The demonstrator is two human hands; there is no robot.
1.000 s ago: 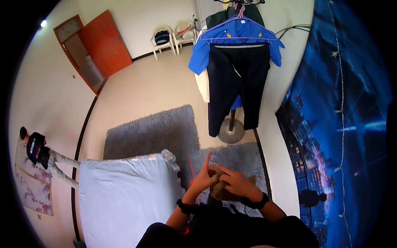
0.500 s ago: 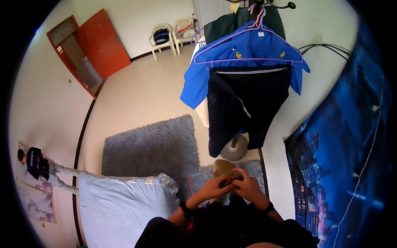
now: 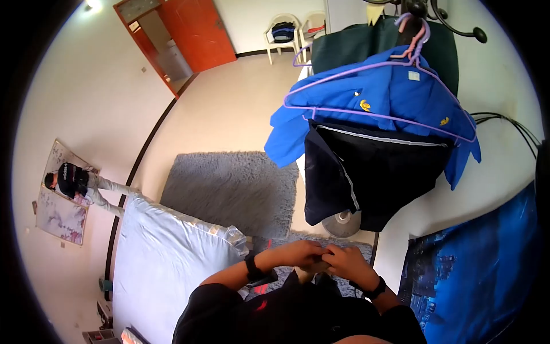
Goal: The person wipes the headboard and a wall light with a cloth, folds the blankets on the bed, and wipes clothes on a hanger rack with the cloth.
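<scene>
My left hand [image 3: 299, 253] and my right hand [image 3: 346, 264] meet in front of my body, fingers curled and fingertips close together. A small tan-brown patch [image 3: 314, 268] shows just beneath them; most of it is hidden, and I cannot tell what it is. Ahead, dark trousers [image 3: 378, 172] with a pale stripe hang from a purple hanger [image 3: 344, 113]. Behind them hangs a blue shirt [image 3: 338, 86] with small yellow emblems. Both hands are below the trousers and apart from them.
A coat stand [image 3: 417, 8] holds the clothes, its round base [image 3: 342, 223] on the floor. Left of me is a bed [image 3: 166, 258] with a pale blue cover. Grey rugs [image 3: 235, 189] lie ahead. A person [image 3: 74, 180] stands beyond the bed; a blue tapestry [image 3: 481, 264] hangs right.
My view has swung, so the clothes and chairs sit further right. The olive-brown thing that stuck up beyond my hands is now mostly hidden. My hands remain together.
</scene>
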